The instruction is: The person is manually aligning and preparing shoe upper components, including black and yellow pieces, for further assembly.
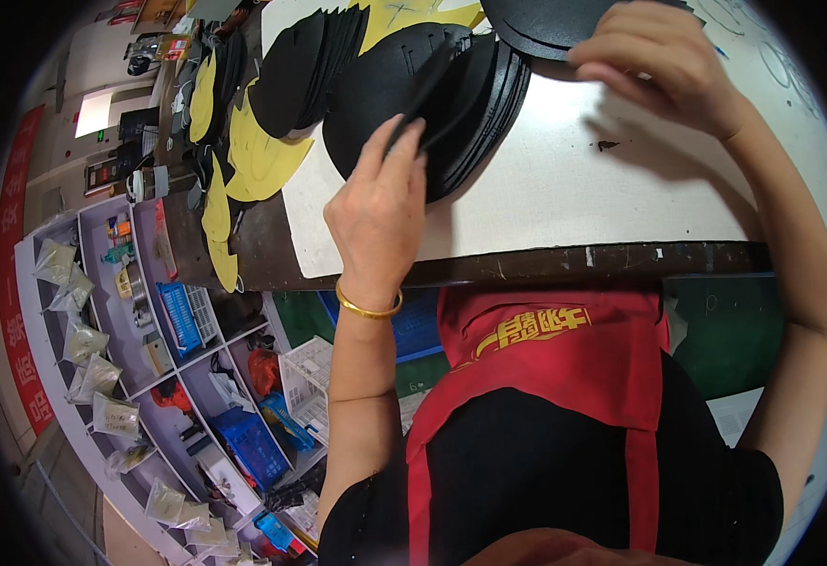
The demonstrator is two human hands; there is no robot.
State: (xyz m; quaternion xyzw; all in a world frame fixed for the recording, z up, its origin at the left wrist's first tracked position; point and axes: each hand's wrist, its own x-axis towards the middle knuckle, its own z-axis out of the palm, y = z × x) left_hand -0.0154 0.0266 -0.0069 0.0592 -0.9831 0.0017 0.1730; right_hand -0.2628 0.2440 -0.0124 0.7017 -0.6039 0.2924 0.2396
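My left hand, with a gold bangle at the wrist, pinches a thin black rounded panel, which is tilted up and blurred. It is held over a fanned stack of similar black panels with small slits near the top. My right hand is raised at the upper right with its fingers curled together. Its fingertips are at the edge of another group of black rounded panels; whether they grip anything I cannot make out.
Another fanned black stack lies to the left, beside yellow cut pieces. A small dark scrap lies on the white tabletop. Below left stands a shelf unit with blue baskets and small bags. A white crate is under the table.
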